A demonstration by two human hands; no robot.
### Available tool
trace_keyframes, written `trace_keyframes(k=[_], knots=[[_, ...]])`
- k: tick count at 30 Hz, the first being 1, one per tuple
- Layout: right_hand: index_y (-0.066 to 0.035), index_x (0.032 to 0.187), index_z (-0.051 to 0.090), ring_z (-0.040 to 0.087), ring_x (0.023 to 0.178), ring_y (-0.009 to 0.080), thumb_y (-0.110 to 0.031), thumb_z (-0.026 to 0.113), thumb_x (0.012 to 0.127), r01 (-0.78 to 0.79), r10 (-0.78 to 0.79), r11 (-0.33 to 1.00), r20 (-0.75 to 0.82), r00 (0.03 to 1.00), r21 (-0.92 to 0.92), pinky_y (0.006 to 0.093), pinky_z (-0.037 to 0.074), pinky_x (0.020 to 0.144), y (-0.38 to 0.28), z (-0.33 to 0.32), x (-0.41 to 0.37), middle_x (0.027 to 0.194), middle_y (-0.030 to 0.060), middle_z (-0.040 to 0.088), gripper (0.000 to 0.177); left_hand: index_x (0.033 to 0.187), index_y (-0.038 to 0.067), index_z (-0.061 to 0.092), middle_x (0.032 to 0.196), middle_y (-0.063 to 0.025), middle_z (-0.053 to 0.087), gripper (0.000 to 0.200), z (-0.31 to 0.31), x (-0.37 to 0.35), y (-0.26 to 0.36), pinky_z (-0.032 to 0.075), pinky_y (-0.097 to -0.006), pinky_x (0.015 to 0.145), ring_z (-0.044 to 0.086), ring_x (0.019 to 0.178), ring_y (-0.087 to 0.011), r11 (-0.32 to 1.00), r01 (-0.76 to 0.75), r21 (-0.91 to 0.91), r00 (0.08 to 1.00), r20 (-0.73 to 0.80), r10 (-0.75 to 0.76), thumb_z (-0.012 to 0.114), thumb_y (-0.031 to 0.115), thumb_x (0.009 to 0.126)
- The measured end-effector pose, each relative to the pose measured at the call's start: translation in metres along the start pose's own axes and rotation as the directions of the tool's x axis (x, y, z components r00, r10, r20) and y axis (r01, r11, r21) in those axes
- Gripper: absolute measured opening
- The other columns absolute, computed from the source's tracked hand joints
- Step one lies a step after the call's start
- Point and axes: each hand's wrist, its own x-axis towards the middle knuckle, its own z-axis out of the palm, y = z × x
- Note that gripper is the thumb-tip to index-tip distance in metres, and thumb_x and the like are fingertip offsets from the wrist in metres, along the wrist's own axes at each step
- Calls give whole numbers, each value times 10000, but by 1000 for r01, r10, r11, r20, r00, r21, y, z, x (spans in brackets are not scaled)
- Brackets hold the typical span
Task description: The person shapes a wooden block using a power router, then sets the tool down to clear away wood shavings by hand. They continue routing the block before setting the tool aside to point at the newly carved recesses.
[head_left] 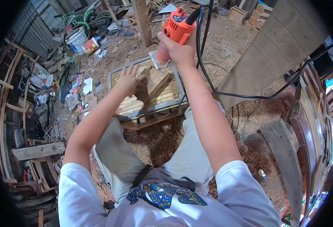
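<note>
My right hand (182, 53) is wrapped round the body of an orange trim router (178, 29). The router's clear base points down, raised over the back right corner of a low wooden stand (147, 111) between my legs. My left hand (127, 82) hovers at the stand's left side with its fingers stretched out and slightly smeared by motion. Beside those fingers, a wooden piece (162, 81) lies slantwise on the slatted top, partly in shadow. A black cord (199, 41) runs from the router's top end and hangs down to the right.
A wide plank (272, 49) leans in from the upper right, with the cord crossing it. Curved boards (287, 162) stand along the right. Buckets (76, 39), a green bicycle frame (85, 17) and scraps crowd the left. Wood shavings cover the floor, and a post (141, 22) rises behind the stand.
</note>
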Motion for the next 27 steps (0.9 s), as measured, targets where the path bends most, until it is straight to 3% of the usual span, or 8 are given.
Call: trace_keyframes(k=[4,8,11,15,17,21,23,27], knots=[[-65,1114,654,694,838,145,-103,907,788,-63,61,991,21,998,118,358,582,766,-15,2,-2,978,22,712,415,1661,275,402,1754,-220,164,1215,-70,-24,-18,190,-633,1276,171,1618,-468,945,83,-316,950,312,21,932,630,627],[-74,1098,652,687,831,145,-80,883,801,-74,72,982,14,997,174,349,576,766,0,3,5,974,14,703,376,1663,260,387,1729,-240,221,1258,-39,-26,8,293,-632,1241,237,1600,-448,885,9,-465,986,151,69,832,833,636],[-78,1097,651,687,843,143,-62,873,812,-72,73,977,6,997,200,350,575,772,9,5,8,980,10,700,361,1548,235,511,1622,-208,393,1043,-1,-17,21,473,-565,1120,444,1469,-440,889,-48,-454,998,-52,27,874,689,682],[-81,1090,649,691,844,146,-29,860,831,-141,136,960,37,990,241,351,579,773,8,10,2,978,12,702,338,1459,232,564,1573,-189,445,869,-5,-20,20,520,-550,1051,534,1371,-412,934,12,-357,1000,-10,-17,874,569,720],[-71,1143,616,676,862,153,-102,884,804,-165,146,951,92,985,262,355,567,776,7,11,2,1017,25,694,433,1455,243,561,1606,-199,409,740,9,-26,15,541,-558,1002,570,1320,-409,993,-102,-51,983,-156,93,834,442,797],[-62,1207,624,685,882,150,-63,885,797,-190,164,961,141,976,199,345,578,803,0,17,-4,1037,24,695,486,1284,174,699,1399,-177,649,350,-23,-56,-34,548,-525,970,612,1293,-381,849,-216,-481,973,-183,143,720,269,949],[-60,1238,621,689,904,148,-62,892,794,-169,141,968,153,978,187,341,582,822,0,17,-5,1054,27,699,520,1230,106,722,1256,-160,727,284,-50,-43,-65,555,-492,944,665,1212,-360,718,77,-691,997,38,-69,698,260,992],[-66,1108,678,692,857,138,-86,903,804,-143,107,982,256,961,126,334,575,784,-2,37,-18,993,13,719,379,1314,58,678,1200,-98,692,316,-131,-63,-86,505,-409,1014,665,1124,-279,469,-313,-826,769,-510,-385,673,164,1016]])
